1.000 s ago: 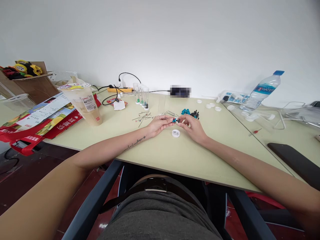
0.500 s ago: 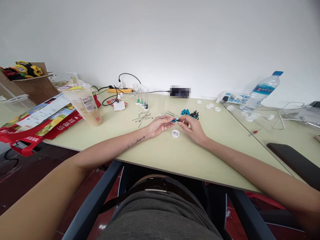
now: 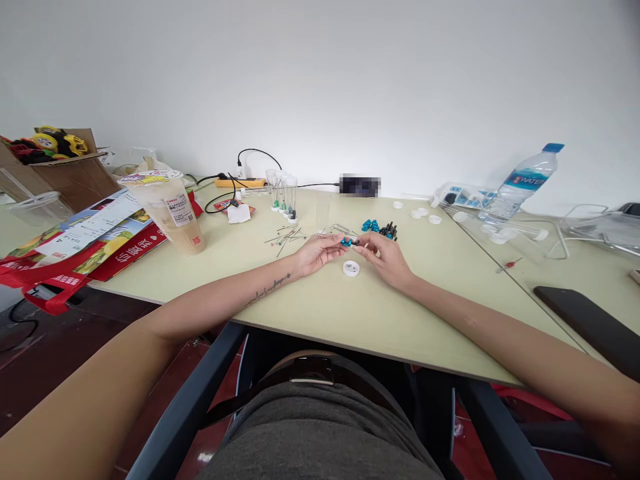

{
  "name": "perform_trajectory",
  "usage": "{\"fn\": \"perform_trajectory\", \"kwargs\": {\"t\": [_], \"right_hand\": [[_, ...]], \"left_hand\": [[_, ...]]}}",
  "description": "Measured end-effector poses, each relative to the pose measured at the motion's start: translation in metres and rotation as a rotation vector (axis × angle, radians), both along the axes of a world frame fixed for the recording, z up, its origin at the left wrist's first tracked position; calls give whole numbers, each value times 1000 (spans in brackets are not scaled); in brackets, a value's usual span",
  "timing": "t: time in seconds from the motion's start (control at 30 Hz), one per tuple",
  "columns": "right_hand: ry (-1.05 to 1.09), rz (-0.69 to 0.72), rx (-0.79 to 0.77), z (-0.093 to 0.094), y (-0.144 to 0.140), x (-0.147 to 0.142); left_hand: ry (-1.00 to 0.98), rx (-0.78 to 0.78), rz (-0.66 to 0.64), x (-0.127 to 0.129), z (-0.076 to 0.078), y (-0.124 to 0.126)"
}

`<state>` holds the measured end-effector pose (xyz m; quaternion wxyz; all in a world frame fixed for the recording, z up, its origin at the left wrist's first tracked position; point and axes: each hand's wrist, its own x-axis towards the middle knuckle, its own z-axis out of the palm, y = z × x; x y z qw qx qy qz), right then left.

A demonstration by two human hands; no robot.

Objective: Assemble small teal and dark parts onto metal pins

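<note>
Looking past my forearms across the pale table (image 3: 320,313), I find my left hand (image 3: 315,252) and right hand (image 3: 385,257) meeting fingertip to fingertip. Both are pinched on one small blue-headed pin (image 3: 349,243), whose long axis runs sideways from one hand to the other, the blue head nearer the left. Just below the right fingertips lies a white cap (image 3: 351,268). Its thin shaft is mostly hidden by my fingers, too small to trace.

Office desk (image 3: 320,313) with power strips (image 3: 463,195)
</note>
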<state>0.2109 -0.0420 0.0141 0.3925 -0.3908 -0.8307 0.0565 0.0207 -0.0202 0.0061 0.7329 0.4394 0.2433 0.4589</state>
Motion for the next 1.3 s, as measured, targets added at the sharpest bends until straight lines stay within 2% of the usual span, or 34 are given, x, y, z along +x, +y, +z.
{"fn": "perform_trajectory", "kwargs": {"t": [0.17,0.33,0.5,0.67,0.83,1.1,1.3], "right_hand": [[37,19,-16,0,1,0],[30,7,30,0,-2,0],[8,-10,0,1,-2,0],[11,-24,-42,1,-1,0],[52,22,-36,-1,0,1],[58,63,-25,-4,4,4],[15,17,-17,-1,0,2]], "left_hand": [[-1,13,43,-1,-1,1],[1,35,0,-1,-2,2],[-2,44,14,-1,-2,1],[-42,33,41,0,-2,0],[-45,-6,79,0,-1,0],[-23,26,26,0,-1,-1],[-19,49,22,1,0,-3]]}}
